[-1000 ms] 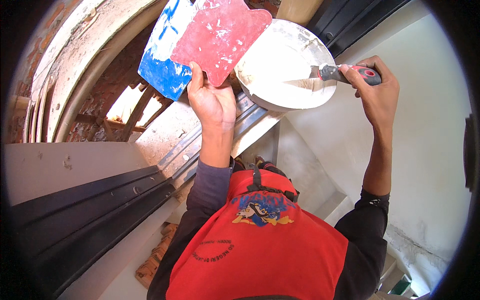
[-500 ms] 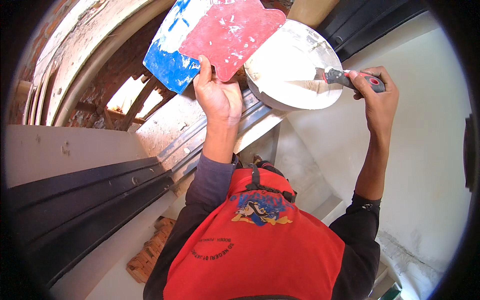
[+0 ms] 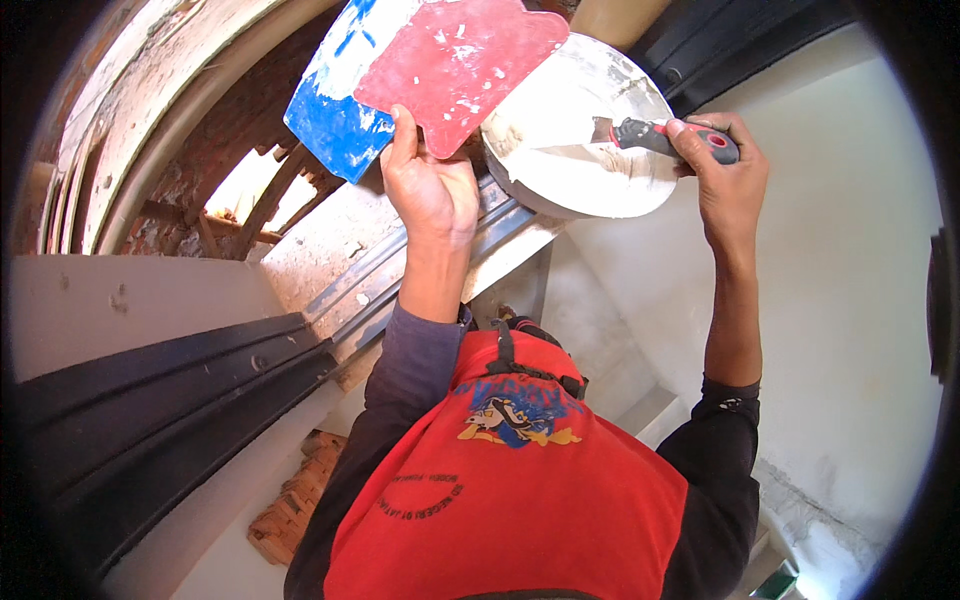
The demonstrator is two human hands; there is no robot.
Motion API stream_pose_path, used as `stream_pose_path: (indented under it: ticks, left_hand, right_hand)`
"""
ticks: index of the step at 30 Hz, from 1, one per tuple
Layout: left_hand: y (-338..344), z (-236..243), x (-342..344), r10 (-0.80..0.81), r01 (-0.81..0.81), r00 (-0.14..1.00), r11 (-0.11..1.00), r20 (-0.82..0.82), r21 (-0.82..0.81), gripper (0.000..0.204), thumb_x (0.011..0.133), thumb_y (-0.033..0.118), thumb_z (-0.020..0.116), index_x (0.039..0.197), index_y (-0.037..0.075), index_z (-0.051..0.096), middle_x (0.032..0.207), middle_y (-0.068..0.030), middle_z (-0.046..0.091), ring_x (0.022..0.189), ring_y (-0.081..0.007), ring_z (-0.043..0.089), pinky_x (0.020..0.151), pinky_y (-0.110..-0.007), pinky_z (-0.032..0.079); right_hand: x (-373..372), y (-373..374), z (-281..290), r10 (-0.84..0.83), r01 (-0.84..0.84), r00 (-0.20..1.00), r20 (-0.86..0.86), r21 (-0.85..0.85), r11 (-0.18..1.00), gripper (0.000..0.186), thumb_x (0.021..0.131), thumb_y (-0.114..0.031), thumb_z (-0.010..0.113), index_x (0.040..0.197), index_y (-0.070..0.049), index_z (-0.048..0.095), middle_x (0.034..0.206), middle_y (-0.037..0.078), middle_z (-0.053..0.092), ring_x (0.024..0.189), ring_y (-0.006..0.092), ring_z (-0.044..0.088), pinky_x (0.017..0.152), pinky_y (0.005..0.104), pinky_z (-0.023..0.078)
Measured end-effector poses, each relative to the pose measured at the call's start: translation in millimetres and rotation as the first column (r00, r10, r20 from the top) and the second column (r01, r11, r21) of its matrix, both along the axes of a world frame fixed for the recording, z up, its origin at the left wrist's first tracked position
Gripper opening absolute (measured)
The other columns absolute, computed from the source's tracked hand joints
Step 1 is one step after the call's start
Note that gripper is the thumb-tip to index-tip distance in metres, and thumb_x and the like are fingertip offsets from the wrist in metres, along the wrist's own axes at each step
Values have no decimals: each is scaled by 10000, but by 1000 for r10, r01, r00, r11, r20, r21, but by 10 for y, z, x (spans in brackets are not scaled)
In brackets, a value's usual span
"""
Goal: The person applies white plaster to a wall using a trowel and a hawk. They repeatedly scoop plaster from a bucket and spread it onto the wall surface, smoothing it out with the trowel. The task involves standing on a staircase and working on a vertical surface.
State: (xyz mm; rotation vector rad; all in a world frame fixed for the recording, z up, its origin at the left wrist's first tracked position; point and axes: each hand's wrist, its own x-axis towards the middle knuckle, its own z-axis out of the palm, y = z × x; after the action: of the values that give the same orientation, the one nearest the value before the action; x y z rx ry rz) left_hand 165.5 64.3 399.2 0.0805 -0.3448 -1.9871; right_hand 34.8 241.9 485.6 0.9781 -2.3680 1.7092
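Observation:
My left hand (image 3: 430,190) is closed on two flat plastic spreaders, its thumb on the lower edge of the red spreader (image 3: 455,75). The blue spreader (image 3: 335,130) lies behind the red one, and white paste smears both. My right hand (image 3: 728,185) grips the black-and-red handle of a putty knife (image 3: 650,135), its blade pointing left over a round white bucket (image 3: 560,200). White paste (image 3: 560,120) shows inside the bucket. Part of the blade blends into the paste, so I cannot tell how deep it reaches. The red spreader overlaps the bucket's left rim.
A dark grooved frame (image 3: 180,400) runs along the left, with a ledge (image 3: 340,250) beyond it. Past the ledge are bare brick and timber (image 3: 265,200). A pale wall (image 3: 850,250) stands at the right. Reddish-brown blocks (image 3: 300,500) lie low on the left.
My right hand has moved left and slightly up with the putty knife, bringing it further over the bucket. My left hand and the two spreaders have hardly shifted.

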Motion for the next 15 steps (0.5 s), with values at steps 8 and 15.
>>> stream_pose_path:
  ticks: [8, 15]
  left_hand:
    - [8, -26, -15, 3, -3, 1000, 999, 7, -37, 312, 947, 162, 426, 1213, -2, 434, 1194, -128, 531, 1083, -231, 530, 957, -394, 418]
    - [20, 6, -28, 9, -9, 1000, 1000, -11, -10, 313, 940, 183, 459, 1189, -6, 451, 1160, -116, 552, 1046, -208, 551, 931, -385, 434]
  right_hand:
    - [-3, -186, 232, 86, -75, 995, -50, 191, 979, 336, 736, -209, 749, 864, 53, 583, 738, 103, 623, 672, 138, 631, 578, 241, 517]
    - [17, -268, 124, 148, -155, 986, 76, 85, 984, 382, 748, -177, 731, 938, 99, 546, 852, 155, 620, 755, 179, 644, 672, 263, 543]
